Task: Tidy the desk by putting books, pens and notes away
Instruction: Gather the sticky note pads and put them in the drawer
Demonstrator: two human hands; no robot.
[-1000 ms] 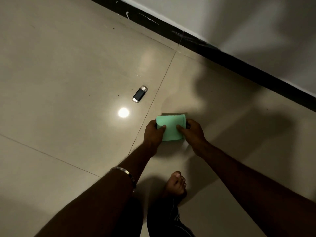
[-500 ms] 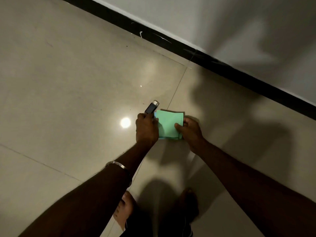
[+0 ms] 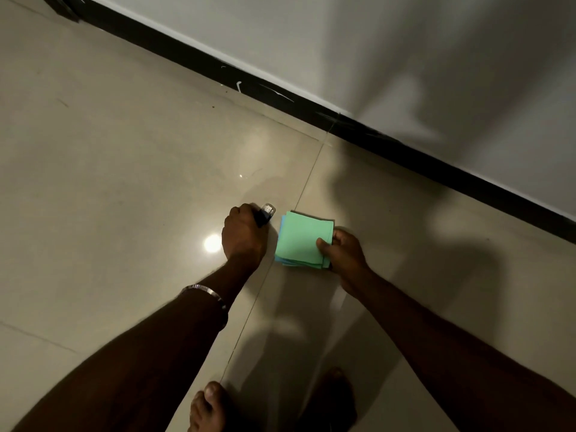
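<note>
Both hands are low over the floor [image 3: 124,169] at mid frame. A small dark USB stick [image 3: 265,215] is gripped in the curled left hand [image 3: 243,236], its clear cap poking out toward the upper right. The stack of green notes [image 3: 300,240] is pinched at its right edge by the right hand [image 3: 344,252]. For a clean lift, the stack should be squeezed firmly so that no sheet fans out.

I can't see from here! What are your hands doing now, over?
Left hand grips the small dark gadget. Right hand pinches the green notes, low over the floor. Nothing in the way.
</note>
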